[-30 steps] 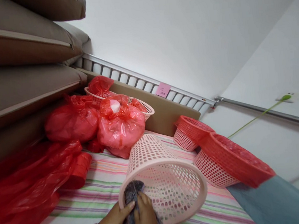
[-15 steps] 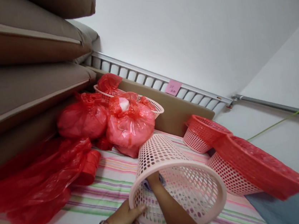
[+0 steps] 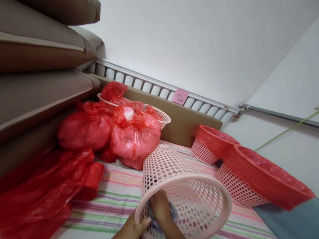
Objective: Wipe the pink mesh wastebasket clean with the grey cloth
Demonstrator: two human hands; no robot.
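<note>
A pale pink perforated plastic basket (image 3: 172,168) lies tipped on its side, its round mouth facing me. My left hand (image 3: 131,232), with a silver bracelet at the wrist, grips the left part of its rim, thumb on the inside. My right hand (image 3: 160,207) is inside the basket, fingers bent over a greyish-purple cloth (image 3: 173,211) pressed against the inner left wall. Part of the cloth is hidden under that hand. Just behind the basket sits a knotted red plastic bag (image 3: 135,137).
Two baskets lined with red bags, a small one (image 3: 204,149) and a larger one (image 3: 239,185), stand at right. Loose red plastic bags (image 3: 41,198) lie left on the striped sheet (image 3: 111,201). Stacked brown cushions (image 3: 30,96) rise at left, and a metal rail (image 3: 156,87) runs behind.
My right hand has drawn back toward the basket's mouth and slightly left, bringing the cloth with it. My left hand stays on the rim. The whole view has shifted slightly.
</note>
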